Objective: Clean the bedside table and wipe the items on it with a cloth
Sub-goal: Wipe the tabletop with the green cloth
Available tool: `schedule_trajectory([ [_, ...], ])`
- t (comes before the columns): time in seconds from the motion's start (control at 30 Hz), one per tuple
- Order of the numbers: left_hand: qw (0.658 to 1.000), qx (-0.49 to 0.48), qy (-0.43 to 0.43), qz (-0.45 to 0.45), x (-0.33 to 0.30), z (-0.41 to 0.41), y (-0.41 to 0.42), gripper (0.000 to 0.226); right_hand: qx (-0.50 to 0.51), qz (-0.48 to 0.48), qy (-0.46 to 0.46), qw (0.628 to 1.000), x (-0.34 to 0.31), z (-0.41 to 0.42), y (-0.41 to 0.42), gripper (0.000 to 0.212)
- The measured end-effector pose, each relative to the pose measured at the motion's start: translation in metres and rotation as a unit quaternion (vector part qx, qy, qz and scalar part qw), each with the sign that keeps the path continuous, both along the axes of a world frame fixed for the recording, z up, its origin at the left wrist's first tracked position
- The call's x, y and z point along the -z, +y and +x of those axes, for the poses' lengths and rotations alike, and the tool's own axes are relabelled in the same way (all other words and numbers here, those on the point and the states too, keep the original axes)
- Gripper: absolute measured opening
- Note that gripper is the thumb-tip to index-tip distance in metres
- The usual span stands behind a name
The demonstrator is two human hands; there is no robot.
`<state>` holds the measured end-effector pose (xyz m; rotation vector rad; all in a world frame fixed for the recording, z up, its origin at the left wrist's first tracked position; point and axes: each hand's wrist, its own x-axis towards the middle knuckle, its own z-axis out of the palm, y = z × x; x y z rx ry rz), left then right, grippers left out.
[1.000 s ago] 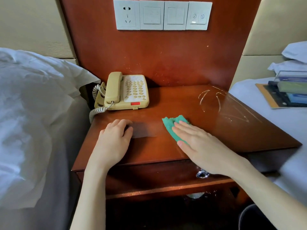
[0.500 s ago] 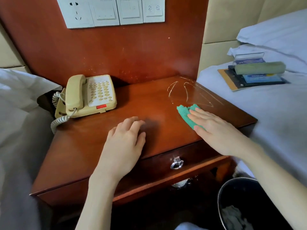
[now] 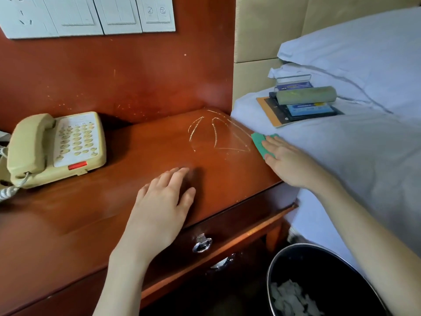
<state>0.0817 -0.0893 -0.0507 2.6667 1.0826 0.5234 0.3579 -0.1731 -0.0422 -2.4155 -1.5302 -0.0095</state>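
- Head view: green cloth (image 3: 259, 144) lies flat at the desk's (image 3: 91, 213) right edge, beside the bed.
- Handling, judged: soft, light, limp; best pressed under a flat palm, else it may bunch.
- Right hand (image 3: 288, 161): grip apart, fingers straight, pressing the cloth down.
- Left hand (image 3: 163, 201): grip apart, palm flat near the front edge, bracing.
- Pale streaks (image 3: 214, 135) remain just left of the cloth.

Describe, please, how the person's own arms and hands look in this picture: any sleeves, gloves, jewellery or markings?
Both forearms are bare as far as the frame shows; no sleeve reaches into view. The left hand and the right hand wear no gloves, and no ring, watch, bracelet or marking shows on either. The fingernails look short and unpainted, though the picture is slightly blurred.
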Motion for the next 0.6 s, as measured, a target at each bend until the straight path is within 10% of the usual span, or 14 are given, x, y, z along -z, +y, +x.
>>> schedule_trajectory([
  [0.6, 0.999, -0.028, -0.024, 0.015, 0.000, -0.004, -0.005, 0.039, -0.207, -0.015, 0.087, 0.974, -0.001, -0.041, 0.007, 0.050],
])
